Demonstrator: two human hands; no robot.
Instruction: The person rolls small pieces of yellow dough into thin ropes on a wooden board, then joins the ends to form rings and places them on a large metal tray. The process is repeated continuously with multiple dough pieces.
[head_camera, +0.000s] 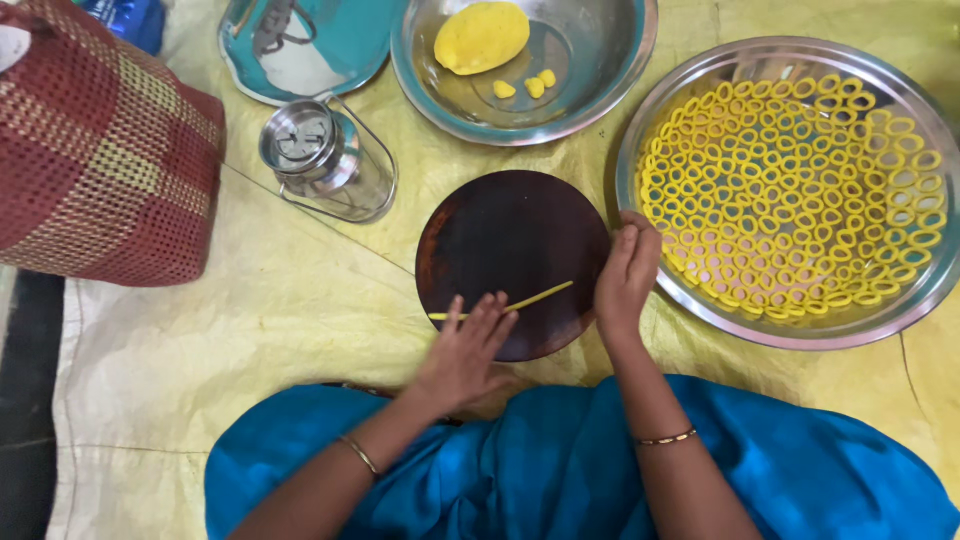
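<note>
Dough strand (520, 299) lying thin, soft, breakable on round board (505, 240). Left hand (465, 350) pressing flat-fingered, clamping nothing; right hand (626, 275) resting loosely curled at board's edge. Probably lifting best near both ends.

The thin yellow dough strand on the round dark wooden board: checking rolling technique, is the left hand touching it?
Touching: head view shows left hand fingers lying across the strand.

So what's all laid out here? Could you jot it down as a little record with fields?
Left hand: left hand flat on a thin yellow dough strand
Right hand: right hand at the board's right edge
Work surface: round dark wooden board
Right: wide steel tray filled with small yellow dough rings
Top: steel bowl holding a yellow dough lump
Left: small lidded steel can, red checked woven bag
Floor: pale yellow sheet
</note>
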